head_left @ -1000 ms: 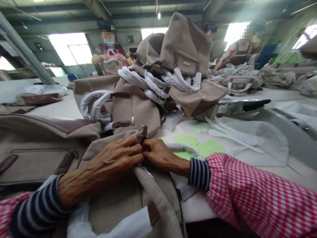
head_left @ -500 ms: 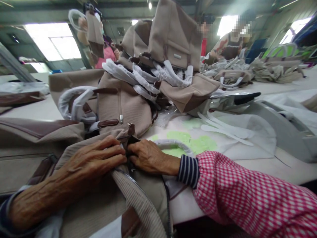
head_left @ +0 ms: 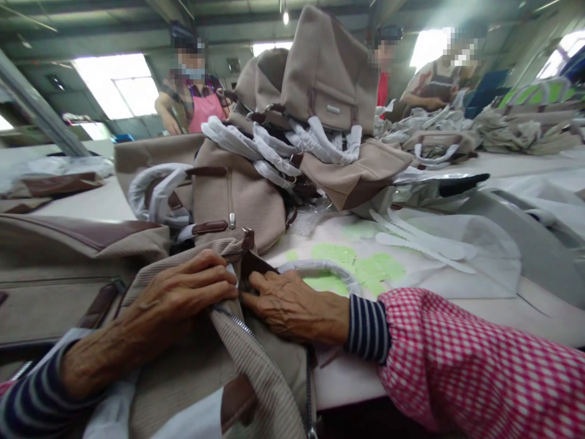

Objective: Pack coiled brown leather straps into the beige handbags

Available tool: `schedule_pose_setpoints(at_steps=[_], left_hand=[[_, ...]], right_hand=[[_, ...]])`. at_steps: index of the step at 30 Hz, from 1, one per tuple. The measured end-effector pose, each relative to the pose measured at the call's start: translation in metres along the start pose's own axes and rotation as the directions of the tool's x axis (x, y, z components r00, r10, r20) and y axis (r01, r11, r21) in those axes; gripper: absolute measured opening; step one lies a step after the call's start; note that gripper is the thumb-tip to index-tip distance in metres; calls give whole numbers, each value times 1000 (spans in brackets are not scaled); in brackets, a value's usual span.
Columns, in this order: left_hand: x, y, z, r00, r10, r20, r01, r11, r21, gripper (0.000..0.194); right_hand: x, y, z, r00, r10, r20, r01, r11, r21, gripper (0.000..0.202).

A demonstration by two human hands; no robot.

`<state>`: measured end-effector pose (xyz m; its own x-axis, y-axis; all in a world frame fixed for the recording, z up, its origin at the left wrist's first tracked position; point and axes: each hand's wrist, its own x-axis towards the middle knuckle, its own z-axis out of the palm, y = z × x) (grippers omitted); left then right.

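An unzipped taupe ribbed handbag (head_left: 183,378) lies before me, its metal zipper curving down from between my hands. My left hand (head_left: 183,299) rests over the left edge of its opening, fingers bent together and gripping the fabric. Opposite it, my right hand (head_left: 292,308) holds the smooth lining side near the top of the opening. The right fingertips are partly hidden inside by a dark brown trim piece (head_left: 256,263). A wrapped handle (head_left: 322,266) arches up behind the right hand. White wrapping and a brown strap end show at the bag's lower front.
Taupe handbags (head_left: 329,79) with white-wrapped handles are piled ahead. Another bag (head_left: 59,305) lies at left. Green patches (head_left: 375,271), white paper strips (head_left: 425,241) and a grey machine-like body (head_left: 548,244) are at right. Co-workers (head_left: 205,103) stand beyond the table.
The view has swung slightly left. My right hand has shifted and lies flatter against the opening. The co-worker at back left has lowered a raised bag out of sight.
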<state>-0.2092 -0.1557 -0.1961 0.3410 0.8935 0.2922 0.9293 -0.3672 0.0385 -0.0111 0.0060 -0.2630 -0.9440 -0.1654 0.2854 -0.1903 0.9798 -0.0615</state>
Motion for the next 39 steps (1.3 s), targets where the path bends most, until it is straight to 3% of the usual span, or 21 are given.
schedule_pose_setpoints(at_steps=[3,6,9,12,18,23,27,31,34,39], left_hand=[[-5,-4,3,1000,4,11,-3,999,-41,33],[-10,-6,7,1000,9,-8,-10,996,-90,32],[-11,-6,8,1000,3,-18,-5,991,-131,29],[-9,-4,9,999,-23,-43,16,987,-159,25],[-3,2,9,994,-87,-67,74,980,-183,30],[-2,4,9,990,-128,-57,115,975,-188,38],[-5,3,11,992,-87,-94,69,981,-180,33],[-13,3,16,989,-57,-137,33,984,-173,28],[-16,3,19,984,-40,-172,10,985,-173,26],[-15,6,19,979,-38,-198,5,987,-163,19]], right_hand=[[0,7,-4,999,5,39,-12,980,201,27],[-2,8,-9,995,93,31,-98,937,336,27],[2,3,-4,991,130,35,-134,957,258,7],[11,-2,5,993,119,16,-120,978,169,5],[17,-2,2,992,120,47,-128,964,234,5],[24,-2,-6,981,122,148,-152,966,211,6],[25,-1,-19,979,78,188,-139,930,340,8],[19,2,-26,981,69,183,-160,821,548,17],[16,-2,-21,976,143,165,-209,827,523,21],[19,-11,-14,966,191,175,-254,825,505,8]])
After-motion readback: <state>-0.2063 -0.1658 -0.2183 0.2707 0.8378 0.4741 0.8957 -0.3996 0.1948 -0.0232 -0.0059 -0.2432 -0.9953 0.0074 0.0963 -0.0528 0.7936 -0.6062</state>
